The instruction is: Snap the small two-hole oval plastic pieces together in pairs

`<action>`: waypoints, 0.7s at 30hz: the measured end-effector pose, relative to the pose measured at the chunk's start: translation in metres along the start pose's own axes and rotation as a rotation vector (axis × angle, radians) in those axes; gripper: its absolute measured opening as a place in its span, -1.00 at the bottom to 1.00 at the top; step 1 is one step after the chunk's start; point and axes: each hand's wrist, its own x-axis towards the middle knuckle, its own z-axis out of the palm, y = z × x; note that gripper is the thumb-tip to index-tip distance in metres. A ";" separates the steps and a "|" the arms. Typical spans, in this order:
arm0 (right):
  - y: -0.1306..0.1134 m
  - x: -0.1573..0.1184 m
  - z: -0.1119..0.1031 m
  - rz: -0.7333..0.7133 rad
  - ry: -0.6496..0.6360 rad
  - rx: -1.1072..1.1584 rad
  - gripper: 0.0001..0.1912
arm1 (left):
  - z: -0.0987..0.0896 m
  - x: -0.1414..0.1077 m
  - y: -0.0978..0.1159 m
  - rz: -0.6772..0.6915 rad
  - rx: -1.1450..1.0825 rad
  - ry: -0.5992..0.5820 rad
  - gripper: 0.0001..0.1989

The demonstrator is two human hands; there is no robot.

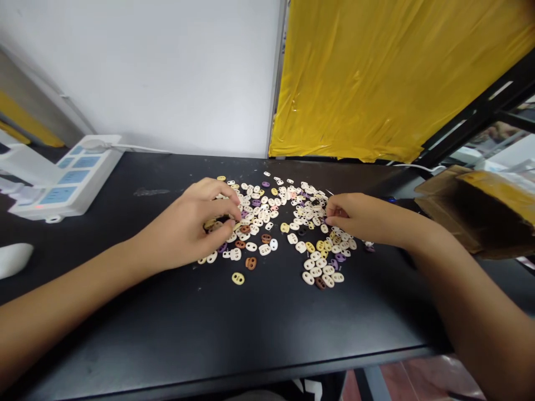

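Many small oval two-hole pieces (315, 264), like cord stoppers, lie spread over the black table, mostly cream, with some yellow, brown and purple. My left hand (196, 223) is over the left part of the spread, its fingers curved and its thumb apart from them, with nothing visible held. At the right part, my right hand (351, 217) has its fingers curled together by the pieces; what they hold, if anything, is hidden. A lone yellow piece (238, 278) and a brown piece (251, 263) lie toward the front.
A white power strip (79, 178) with blue socket panels sits at the left, with a white rounded object (14, 260) in front of it. On the right stands an open cardboard box (443, 206). A white wall and yellow sheeting (355, 78) border the table's back.
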 end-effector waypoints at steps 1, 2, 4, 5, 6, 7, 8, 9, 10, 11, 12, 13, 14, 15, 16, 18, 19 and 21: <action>-0.002 -0.001 0.000 -0.003 0.005 -0.009 -0.85 | 0.000 0.000 0.001 0.040 -0.005 -0.022 -0.81; -0.004 -0.002 -0.001 -0.009 0.015 -0.017 -0.83 | 0.000 0.001 0.003 0.080 -0.011 -0.040 -0.82; -0.007 -0.003 -0.001 -0.027 0.050 -0.022 -0.82 | -0.001 0.001 0.006 0.144 -0.015 -0.071 -0.84; -0.009 -0.003 -0.002 -0.032 0.067 -0.014 -0.83 | -0.002 0.001 0.007 0.165 -0.017 -0.093 -0.85; -0.010 -0.003 -0.002 -0.029 0.083 0.003 -0.85 | -0.002 0.001 0.008 0.177 -0.020 -0.114 -0.86; -0.011 -0.002 -0.001 -0.022 0.097 0.028 -0.87 | -0.003 0.001 0.009 0.181 -0.022 -0.135 -0.87; -0.011 -0.002 -0.001 -0.011 0.112 0.058 -0.90 | -0.003 0.001 0.009 0.181 -0.022 -0.156 -0.87; -0.012 -0.001 -0.001 0.001 0.132 0.093 -0.92 | -0.003 0.001 0.009 0.178 -0.021 -0.175 -0.87; -0.014 -0.001 0.000 0.011 0.159 0.130 -0.94 | -0.003 0.000 0.009 0.173 -0.018 -0.189 -0.86; -0.015 -0.001 0.000 0.013 0.192 0.167 -0.95 | -0.002 0.000 0.009 0.168 -0.012 -0.196 -0.86; -0.017 -0.001 0.000 0.005 0.230 0.199 -0.93 | -0.001 -0.001 0.009 0.166 -0.004 -0.201 -0.86; -0.019 -0.001 0.001 -0.014 0.265 0.229 -0.89 | -0.001 -0.001 0.009 0.166 0.003 -0.205 -0.86; -0.021 -0.001 0.001 -0.043 0.293 0.263 -0.86 | 0.000 -0.001 0.009 0.168 0.008 -0.207 -0.86; -0.024 -0.002 0.001 -0.082 0.311 0.305 -0.83 | 0.001 -0.001 0.009 0.168 0.009 -0.209 -0.85; -0.026 -0.002 0.002 -0.124 0.314 0.357 -0.81 | 0.002 -0.001 0.009 0.168 0.007 -0.209 -0.86; -0.029 -0.003 0.003 -0.190 0.280 0.491 -0.80 | 0.004 -0.001 0.009 0.174 -0.006 -0.194 -0.86; -0.031 -0.003 0.004 -0.208 0.248 0.565 -0.80 | 0.004 -0.001 0.008 0.181 -0.012 -0.181 -0.87; -0.033 -0.004 0.004 -0.211 0.186 0.686 -0.82 | 0.005 0.000 0.008 0.206 -0.020 -0.157 -0.88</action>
